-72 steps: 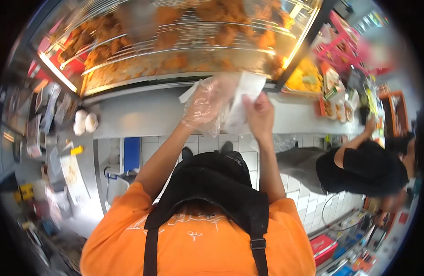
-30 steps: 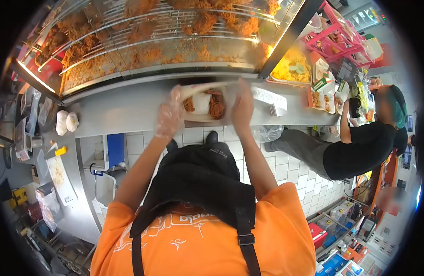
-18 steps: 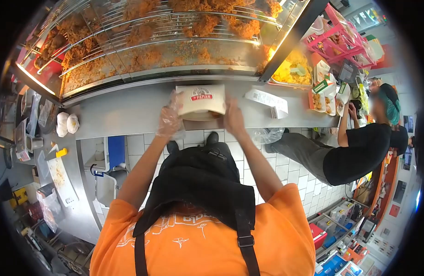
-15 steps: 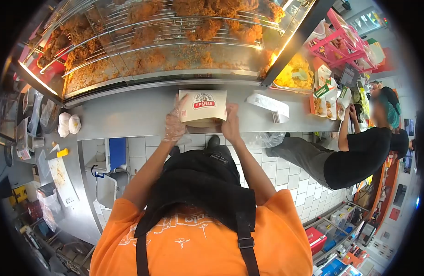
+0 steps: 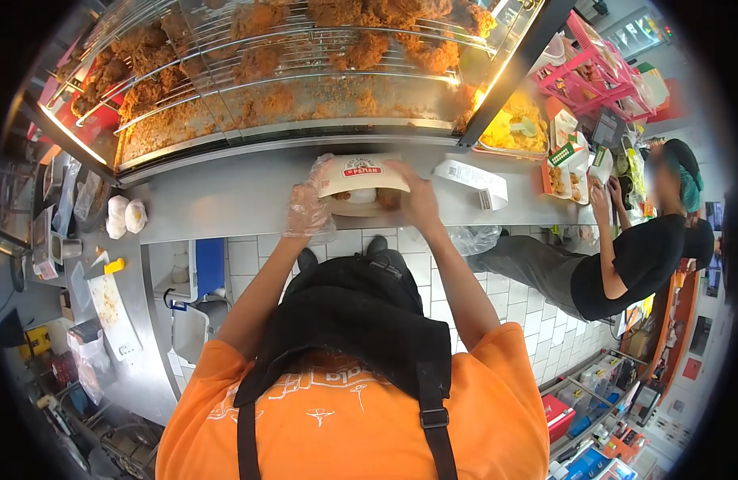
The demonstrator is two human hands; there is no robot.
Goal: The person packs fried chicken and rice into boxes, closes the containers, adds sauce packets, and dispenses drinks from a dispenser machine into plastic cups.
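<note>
One cream paper box (image 5: 361, 170), gripped from two sides, its front gaping

Clock positions ran from the box, which you had over the smooth grey metal counter (image 5: 217, 200), toward its near edge. At eight o'clock lay one flat, crumb-specked rectangular board (image 5: 114, 312); at nine, two rounded white bundles (image 5: 126, 216). Your left hand (image 5: 309, 210), in crinkled clear plastic, clasped the box's left side. Beneath the bowed, printed lid showed one smooth white mound (image 5: 365, 194), flanked by rough brown food. At twelve, craggy fried pieces (image 5: 361, 52), too crowded to count, sat on metal wire racks. Your bare right hand (image 5: 417, 198) had its fingers closed on the lid's right edge. At three lay one curling paper slip (image 5: 471, 182); at two, one shallow tray heaped with yellow food (image 5: 514, 126).
</note>
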